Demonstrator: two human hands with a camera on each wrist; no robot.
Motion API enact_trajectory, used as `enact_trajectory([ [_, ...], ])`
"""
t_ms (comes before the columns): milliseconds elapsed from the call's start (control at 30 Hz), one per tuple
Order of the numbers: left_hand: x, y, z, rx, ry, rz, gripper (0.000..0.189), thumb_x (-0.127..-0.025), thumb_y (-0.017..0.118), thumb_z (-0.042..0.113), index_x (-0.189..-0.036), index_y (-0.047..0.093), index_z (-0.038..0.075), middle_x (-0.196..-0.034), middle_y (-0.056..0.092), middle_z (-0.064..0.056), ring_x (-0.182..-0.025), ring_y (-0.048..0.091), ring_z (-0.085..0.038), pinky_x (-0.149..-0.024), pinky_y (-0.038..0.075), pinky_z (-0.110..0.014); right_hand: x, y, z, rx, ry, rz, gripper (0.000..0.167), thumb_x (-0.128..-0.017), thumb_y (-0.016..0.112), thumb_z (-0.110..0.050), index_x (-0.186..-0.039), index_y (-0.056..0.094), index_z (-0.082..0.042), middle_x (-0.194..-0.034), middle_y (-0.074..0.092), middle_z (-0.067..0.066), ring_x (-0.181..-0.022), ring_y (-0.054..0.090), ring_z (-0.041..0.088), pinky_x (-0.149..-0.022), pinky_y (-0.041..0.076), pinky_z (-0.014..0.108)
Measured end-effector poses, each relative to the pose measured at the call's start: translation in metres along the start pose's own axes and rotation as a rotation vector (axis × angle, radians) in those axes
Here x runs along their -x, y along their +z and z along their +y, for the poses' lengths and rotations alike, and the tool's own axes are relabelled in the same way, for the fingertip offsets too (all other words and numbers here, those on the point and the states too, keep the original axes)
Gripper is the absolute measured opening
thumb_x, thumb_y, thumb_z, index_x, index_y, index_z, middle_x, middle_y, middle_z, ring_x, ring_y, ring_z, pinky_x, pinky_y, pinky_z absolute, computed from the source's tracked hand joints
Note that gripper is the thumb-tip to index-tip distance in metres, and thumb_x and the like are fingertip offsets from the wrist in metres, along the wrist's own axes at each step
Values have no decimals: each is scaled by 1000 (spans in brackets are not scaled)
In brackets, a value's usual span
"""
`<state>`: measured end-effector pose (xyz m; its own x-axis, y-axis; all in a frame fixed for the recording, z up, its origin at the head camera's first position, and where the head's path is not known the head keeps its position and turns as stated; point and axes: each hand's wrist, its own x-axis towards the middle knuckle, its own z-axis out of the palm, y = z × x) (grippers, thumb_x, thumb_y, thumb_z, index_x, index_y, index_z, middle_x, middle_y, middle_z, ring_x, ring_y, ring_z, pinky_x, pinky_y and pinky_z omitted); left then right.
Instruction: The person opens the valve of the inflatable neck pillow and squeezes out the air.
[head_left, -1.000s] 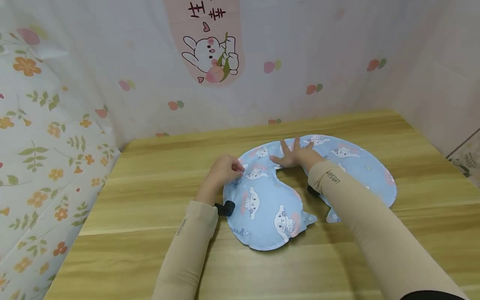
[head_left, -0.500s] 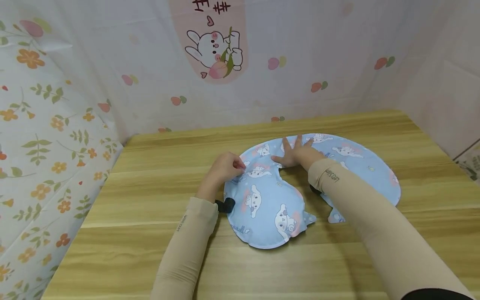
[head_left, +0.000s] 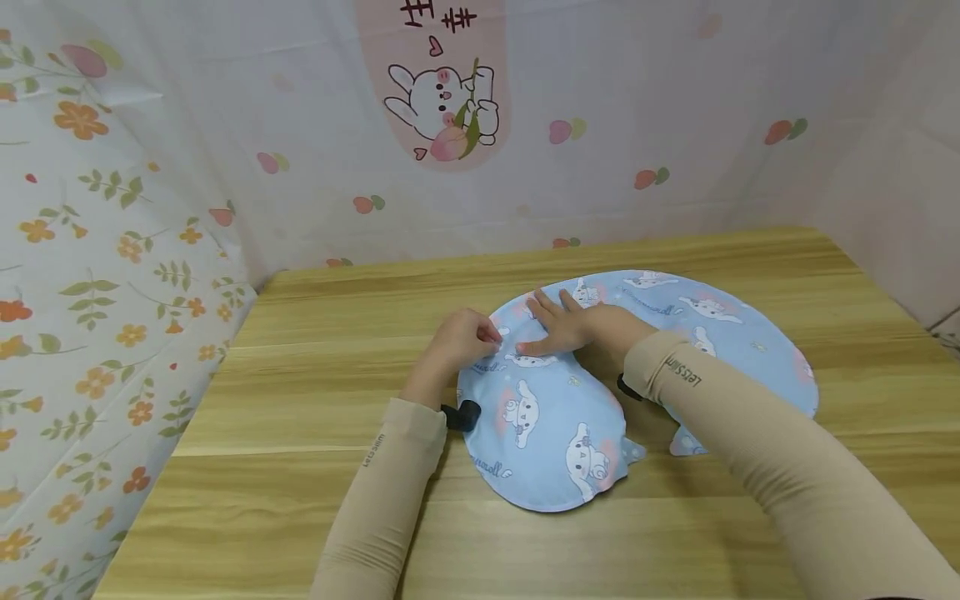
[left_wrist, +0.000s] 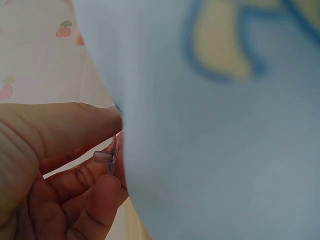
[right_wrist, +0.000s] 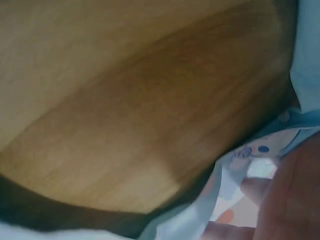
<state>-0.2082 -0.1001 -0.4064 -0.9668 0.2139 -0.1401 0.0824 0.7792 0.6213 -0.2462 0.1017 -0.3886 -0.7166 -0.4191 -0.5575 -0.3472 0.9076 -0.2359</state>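
A light blue U-shaped inflatable neck pillow (head_left: 558, 408) printed with white cartoon puppies lies on the wooden table, its two ends toward the front. At its left edge my left hand (head_left: 460, 340) pinches a small clear plastic air valve (left_wrist: 104, 157); the left wrist view shows thumb and fingers about it, the pillow's blue side close by. My right hand (head_left: 566, 323) lies with fingers spread on the pillow's upper left part, near the left hand. In the right wrist view part of the right hand (right_wrist: 290, 195) shows against the pillow's wrinkled edge.
The wooden table (head_left: 300, 417) reaches to a back wall hung with a white fruit-print cloth (head_left: 637, 108). A flowered cloth (head_left: 97, 333) hangs along the left side. Black wrist straps (head_left: 463, 415) sit near the pillow.
My right hand has slid left along the pillow, toward the left hand. The left hand keeps its pinch at the left edge. The head view has shifted slightly.
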Motion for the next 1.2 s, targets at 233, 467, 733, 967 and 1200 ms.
enact_trajectory([
  [233,2,2,-1,21,0,-3,6,-89,72,9,-92,77,6,-86,68,-6,-78,59,-17,-67,48,-24,0,15,-9,164,96,3,101,-90,30,-81,-159,-12,-20,-167,-19,4,-152,-12,43,-110,1,79],
  [467,3,0,-2,16,-10,-5,6,-89,72,9,-92,76,6,-87,68,-6,-80,59,-18,-69,49,-25,1,18,-19,173,157,13,97,-92,30,-78,-159,-12,-22,-165,-22,7,-145,-15,57,-105,9,83],
  [733,1,3,-5,23,-24,-9,5,-89,72,9,-91,76,6,-87,68,-6,-79,59,-17,-67,49,-24,6,13,-15,146,44,2,97,-94,35,-74,-160,-7,-16,-166,-13,17,-147,-8,57,-108,11,80],
  [967,-1,2,-7,58,11,-27,6,-89,73,9,-92,76,5,-86,69,-6,-78,60,-16,-69,50,-24,64,24,-21,178,-146,131,105,-87,50,-75,-160,-8,-25,-168,-5,14,-150,-5,52,-103,8,85],
  [1200,-3,-4,-8,65,14,-20,7,-89,71,7,-93,76,5,-90,71,-7,-81,62,-19,-72,53,-27,90,57,-23,274,-275,149,110,-81,44,-84,-160,-7,-25,-169,-9,6,-151,-5,50,-103,7,84],
])
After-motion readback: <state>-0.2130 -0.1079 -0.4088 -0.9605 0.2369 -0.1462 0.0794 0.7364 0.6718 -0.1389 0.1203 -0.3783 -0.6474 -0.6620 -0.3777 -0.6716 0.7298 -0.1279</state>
